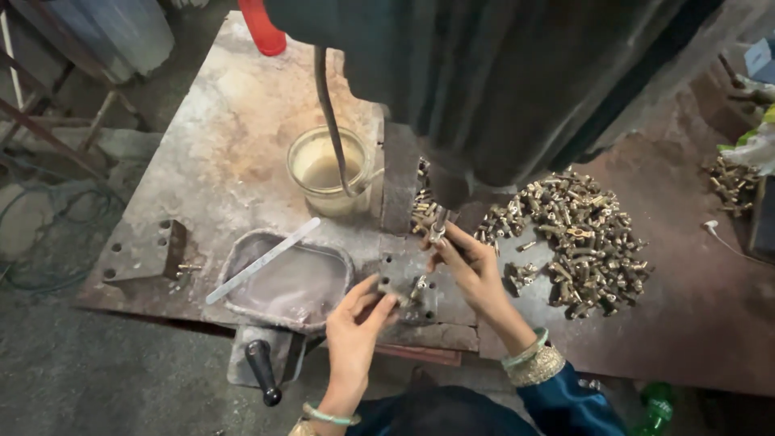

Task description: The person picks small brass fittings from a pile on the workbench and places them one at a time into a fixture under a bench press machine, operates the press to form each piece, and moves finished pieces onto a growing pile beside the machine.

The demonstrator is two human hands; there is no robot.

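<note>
Two hands busy at the press bed: right hand (472,262) pinches a small brass fitting (437,229) under the tool, left hand (359,319) pinches the steel fixture block (401,284). Fitting looks light, rigid, probably oily, so grip its sides.

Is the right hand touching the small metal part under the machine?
Touching. The head view shows the right hand with its fingertips closed around the small metal part.

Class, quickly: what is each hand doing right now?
Left hand: fingertips pinched on the edge of the metal fixture block.
Right hand: fingers closed on a small metal part under the machine.
</note>
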